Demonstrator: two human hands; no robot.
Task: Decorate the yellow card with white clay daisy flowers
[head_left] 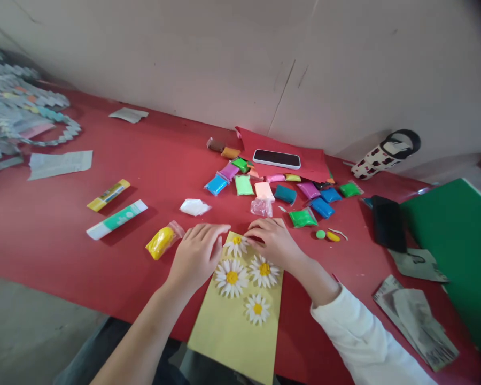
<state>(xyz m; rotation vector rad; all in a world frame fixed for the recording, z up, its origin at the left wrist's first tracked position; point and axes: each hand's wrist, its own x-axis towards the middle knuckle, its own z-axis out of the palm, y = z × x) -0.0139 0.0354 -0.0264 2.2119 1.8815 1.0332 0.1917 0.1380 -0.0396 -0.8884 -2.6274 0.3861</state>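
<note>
A pale yellow sheet of card (236,337) lies at the table's front edge, its lower end overhanging. On it are several white daisies with yellow centres, a top daisy (237,245), a large left daisy (231,277), a right daisy (264,269) and a lower daisy (257,308) among them. My left hand (200,250) is at the card's upper left edge beside the top daisy, thumb apart from the curved fingers. My right hand (276,241) is over the upper right corner, fingers bent and apart, fingertips close to the top daisy's petals. Whether they touch it I cannot tell.
Clay packets, including a yellow packet (162,240) and a white packet (194,207), lie around my hands. A glue stick (117,220) and a yellow tube (108,195) are left. A phone (277,159), tumbler (385,155) and green board (452,240) stand or lie farther off.
</note>
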